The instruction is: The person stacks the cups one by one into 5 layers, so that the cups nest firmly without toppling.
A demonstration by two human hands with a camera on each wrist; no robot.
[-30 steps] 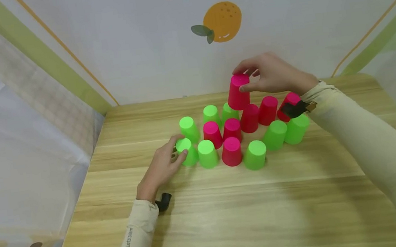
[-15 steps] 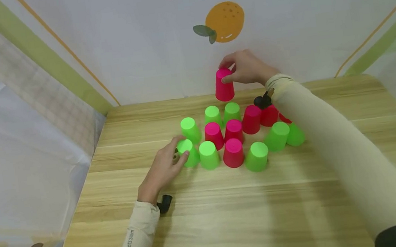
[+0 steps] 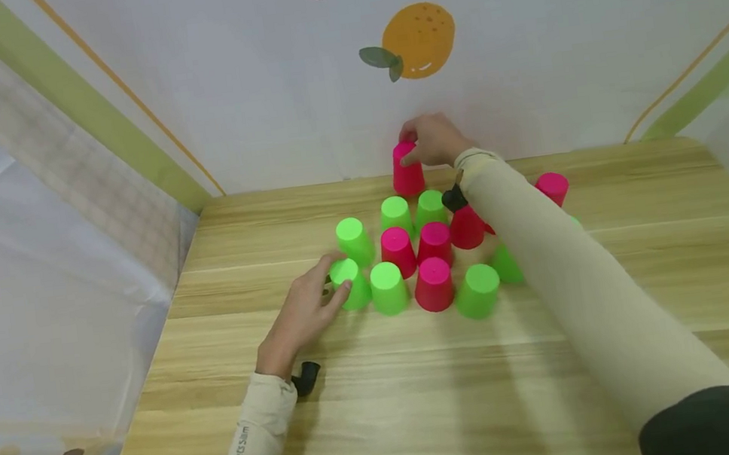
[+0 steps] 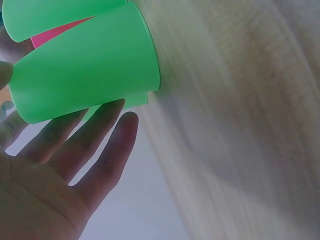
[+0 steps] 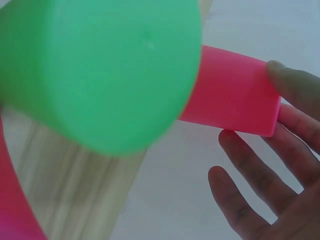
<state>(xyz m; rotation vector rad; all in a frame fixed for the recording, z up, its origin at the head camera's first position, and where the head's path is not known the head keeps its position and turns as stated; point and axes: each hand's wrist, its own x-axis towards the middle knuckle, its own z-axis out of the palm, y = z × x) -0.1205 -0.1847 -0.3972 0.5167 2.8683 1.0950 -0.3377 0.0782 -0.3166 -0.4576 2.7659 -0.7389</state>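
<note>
At the back of the table, behind the other cups, my right hand (image 3: 433,138) pinches an upside-down pink cup (image 3: 408,173) near its top between thumb and fingers. The right wrist view shows the same pink cup (image 5: 232,92) with its lower end hidden by a green cup (image 5: 125,70), so I cannot tell if it touches the table. On the left, my left hand (image 3: 302,307) holds a green cup (image 3: 353,289) that stands rim down, thumb on one side and fingers on the other. Up close in the left wrist view, that green cup (image 4: 85,65) meets the tabletop.
Several upside-down green and pink cups stand close together on the wooden table (image 3: 386,407), among them a pink cup (image 3: 434,287) in front and a green cup (image 3: 478,292) beside it. My right forearm hides some cups. A printed cloth (image 3: 294,99) hangs behind the table.
My right hand has carried the pink cup left from above the right-hand cups, then lowered it behind the back green cups. My left hand stays at its green cup.
</note>
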